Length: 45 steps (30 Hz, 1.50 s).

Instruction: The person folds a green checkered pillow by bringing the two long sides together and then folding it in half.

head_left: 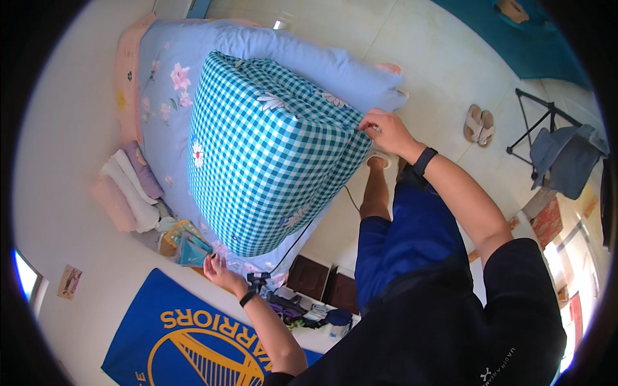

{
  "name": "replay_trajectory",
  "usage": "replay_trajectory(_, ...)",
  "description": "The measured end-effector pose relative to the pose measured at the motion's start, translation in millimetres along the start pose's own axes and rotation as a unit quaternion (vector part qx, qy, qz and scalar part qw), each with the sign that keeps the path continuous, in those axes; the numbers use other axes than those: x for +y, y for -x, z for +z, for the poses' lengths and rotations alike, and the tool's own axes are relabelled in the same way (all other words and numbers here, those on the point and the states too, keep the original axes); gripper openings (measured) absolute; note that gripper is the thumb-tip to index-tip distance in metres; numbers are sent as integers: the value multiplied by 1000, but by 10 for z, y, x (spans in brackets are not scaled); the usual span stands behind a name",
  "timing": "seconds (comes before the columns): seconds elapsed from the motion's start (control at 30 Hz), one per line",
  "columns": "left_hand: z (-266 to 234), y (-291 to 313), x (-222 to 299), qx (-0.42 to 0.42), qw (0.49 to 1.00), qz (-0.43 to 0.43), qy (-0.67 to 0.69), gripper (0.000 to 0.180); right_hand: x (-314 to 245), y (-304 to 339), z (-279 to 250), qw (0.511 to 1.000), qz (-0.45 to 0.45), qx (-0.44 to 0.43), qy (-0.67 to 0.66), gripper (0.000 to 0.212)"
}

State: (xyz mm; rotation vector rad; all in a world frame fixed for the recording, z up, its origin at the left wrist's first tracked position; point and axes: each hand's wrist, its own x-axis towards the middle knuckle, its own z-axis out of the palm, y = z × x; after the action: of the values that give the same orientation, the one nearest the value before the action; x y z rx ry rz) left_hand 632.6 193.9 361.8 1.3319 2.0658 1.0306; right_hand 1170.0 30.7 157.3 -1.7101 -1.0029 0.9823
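A large, puffed-out fabric bag (257,154), teal and white checked with daisies, rests on a blue flowered bedsheet (168,128). At its right corner my right hand (385,130) is closed, thumb and fingers pinching the cloth edge. The top side of the bag sags inward in folds. My left hand (224,275) is below the bag's lower end, apart from it, with fingers spread and nothing visible in them. Close to those fingertips lies a teal packet (193,249). What the bag contains is hidden.
A long blue pillow or rolled quilt (309,67) lies behind the bag. Folded towels (132,186) sit against the left wall. A dark cable (297,241) runs beside the bag, near brown storage boxes (315,278). Sandals (478,125) and a folding stand (537,128) are at right.
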Motion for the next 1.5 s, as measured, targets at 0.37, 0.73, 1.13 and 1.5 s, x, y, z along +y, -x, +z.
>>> replay_trajectory(0.37, 431, -260, -286, -79, 995, 34, -42, 45, 17, 808, 338, 968, 207, 108, -95, 35)
replay_trajectory(0.73, 183, 502, -1491, -52, 978, -91, 179, 41, 83, 1283, 2302, 887, 359, -87, -276, 34)
replay_trajectory(1.13, -693, 1021, -3059, -13, 947, -205, 247, 53, 509, 1555, 2660, 845, 318, -8, -429, 12)
replay_trajectory(1.5, -2056, 1255, -3272, 55, 949, -191, 246, 48, 729, 1568, 2400, 852, 344, -37, -393, 16)
